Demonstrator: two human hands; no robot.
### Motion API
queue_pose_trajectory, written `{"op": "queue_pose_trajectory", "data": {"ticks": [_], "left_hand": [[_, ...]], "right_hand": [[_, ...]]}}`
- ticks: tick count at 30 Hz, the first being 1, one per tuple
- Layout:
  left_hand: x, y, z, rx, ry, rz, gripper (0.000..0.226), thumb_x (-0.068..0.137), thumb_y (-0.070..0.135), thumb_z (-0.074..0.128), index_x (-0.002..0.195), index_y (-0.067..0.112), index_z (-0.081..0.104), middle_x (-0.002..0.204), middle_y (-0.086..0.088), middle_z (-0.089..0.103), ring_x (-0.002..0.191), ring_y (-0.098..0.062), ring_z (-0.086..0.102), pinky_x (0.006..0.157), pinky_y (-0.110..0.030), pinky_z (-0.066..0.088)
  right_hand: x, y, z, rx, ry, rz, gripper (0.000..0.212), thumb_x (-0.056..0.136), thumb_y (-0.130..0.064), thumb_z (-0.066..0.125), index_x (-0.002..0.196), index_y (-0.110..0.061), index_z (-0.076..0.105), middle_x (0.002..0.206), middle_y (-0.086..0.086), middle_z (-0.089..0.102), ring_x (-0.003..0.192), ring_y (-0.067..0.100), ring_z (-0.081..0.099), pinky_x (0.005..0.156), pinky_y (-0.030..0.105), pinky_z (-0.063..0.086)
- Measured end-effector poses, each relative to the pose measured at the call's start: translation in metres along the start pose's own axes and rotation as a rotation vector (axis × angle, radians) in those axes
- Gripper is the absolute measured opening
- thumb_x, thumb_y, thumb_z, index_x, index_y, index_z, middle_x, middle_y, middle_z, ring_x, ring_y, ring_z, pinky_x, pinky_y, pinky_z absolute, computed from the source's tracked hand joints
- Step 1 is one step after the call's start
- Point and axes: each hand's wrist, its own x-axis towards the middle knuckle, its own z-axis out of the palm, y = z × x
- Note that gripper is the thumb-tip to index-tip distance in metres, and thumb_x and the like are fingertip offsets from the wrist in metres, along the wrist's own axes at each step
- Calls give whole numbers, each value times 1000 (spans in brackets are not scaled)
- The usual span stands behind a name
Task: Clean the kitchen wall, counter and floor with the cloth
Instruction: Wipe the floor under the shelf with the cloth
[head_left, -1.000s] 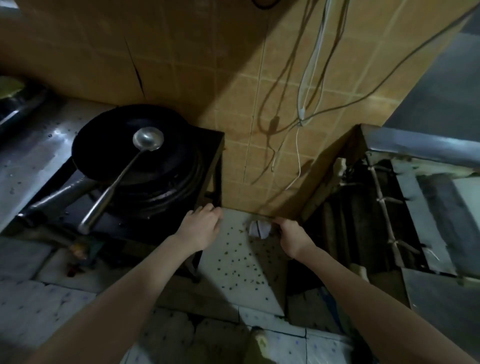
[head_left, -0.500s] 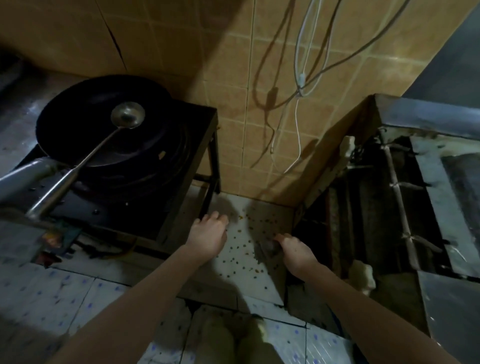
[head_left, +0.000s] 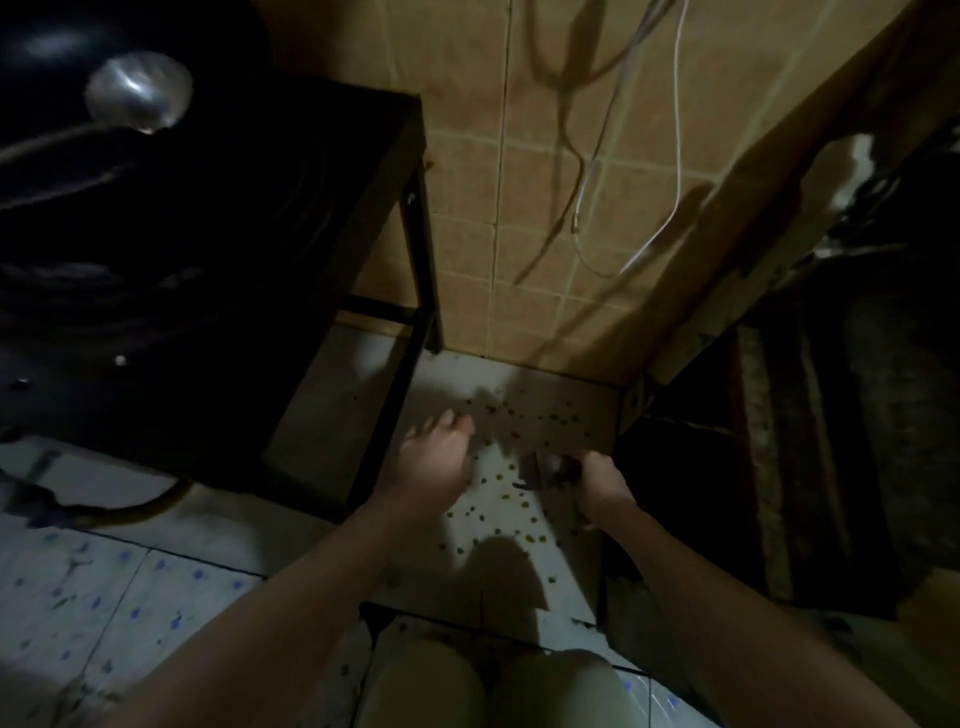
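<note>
Head view, cloth (head_left: 554, 466) apparently in right hand (head_left: 598, 480), left hand (head_left: 435, 462) nearby

Ladle (head_left: 137, 96) in dark wok (head_left: 62, 176) — cables (head_left: 678, 104) hanging.

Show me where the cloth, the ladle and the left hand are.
cloth (head_left: 551, 464), head view, the pale bunched part.
ladle (head_left: 137, 96), head view, middle of its shiny bowl.
left hand (head_left: 436, 460), head view, back of the hand.

Tile floor (head_left: 488, 519) w/ crumbs (head_left: 519, 415) scattered; stove stand (head_left: 423, 260) legs on it.
</note>
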Motion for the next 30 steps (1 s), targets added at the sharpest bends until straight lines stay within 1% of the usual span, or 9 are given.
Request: {"op": "queue_pose_trajectory", "data": {"ticks": [4, 6, 9, 12, 14, 16, 19, 24, 30], "left_hand": [[38, -11, 42, 40, -14, 21, 33, 94, 17, 44, 127, 16, 46, 129, -6, 47, 123, -25, 44, 103, -40, 37], [60, -21, 69, 66, -11, 25, 35, 95, 20, 44, 130, 17, 44, 133, -6, 45, 126, -24, 42, 104, -38, 36], [91, -36, 115, 96, -29, 0, 38, 95, 22, 45, 132, 17, 42, 137, -6, 43, 128, -25, 42, 104, -38, 35], [119, -50, 161, 107, -35, -5, 38, 93, 22, 47, 131, 17, 43, 138, -7, 43, 127, -26, 44, 102, -38, 36], [136, -58, 188, 96, -1, 10, 36, 92, 21, 49, 128, 17, 44, 132, -7, 46, 122, -27, 47, 99, -38, 38], [154, -66, 211, 91, 41, 28, 35, 91, 18, 49, 126, 17, 45, 128, -8, 49, 118, -28, 49, 96, -39, 40], [181, -81, 245, 91, 84, 45, 34, 90, 13, 49, 125, 15, 47, 127, -8, 50, 115, -28, 49, 94, -39, 42], [224, -98, 297, 63, 98, 66, 37, 87, 9, 52, 123, 13, 48, 128, -10, 47, 116, -28, 45, 94, -39, 42], [258, -121, 335, 64, 172, 94, 39, 87, 12, 54, 125, 17, 48, 133, -7, 43, 121, -27, 41, 103, -43, 38]], "right_hand": [[62, 23, 36, 35, 66, -120, 27, 95, -9, 46, 118, -3, 58, 111, 17, 63, 102, 30, 61, 72, 23, 53], [87, 25, 59, 230, 124, -79, 40, 100, -21, 36, 123, 6, 54, 106, 22, 62, 95, 32, 60, 63, 21, 52], [122, 38, 95, 424, 155, -1, 48, 104, -23, 26, 131, 13, 44, 131, 30, 49, 120, 41, 49, 100, 40, 42], [160, 47, 112, 392, 181, -74, 37, 102, -5, 27, 127, 17, 44, 134, 33, 44, 124, 43, 44, 98, 31, 37], [177, 55, 120, 513, 134, -55, 32, 99, 1, 34, 125, 11, 49, 123, 19, 56, 116, 28, 55, 80, 21, 46], [202, 64, 129, 628, 150, -95, 25, 98, -4, 39, 114, -9, 58, 97, -7, 60, 80, -9, 62, 62, 2, 43], [241, 69, 146, 590, 213, -107, 25, 97, -6, 37, 88, -12, 59, 84, 0, 56, 75, 3, 60, 67, 15, 46], [299, 83, 163, 336, 282, -202, 35, 89, 3, 46, 119, -8, 60, 113, 10, 60, 99, 23, 57, 89, 31, 45], [354, 69, 172, 365, 376, -325, 22, 88, 8, 47, 101, -1, 63, 81, -9, 61, 78, -2, 56, 71, 2, 44]]}}
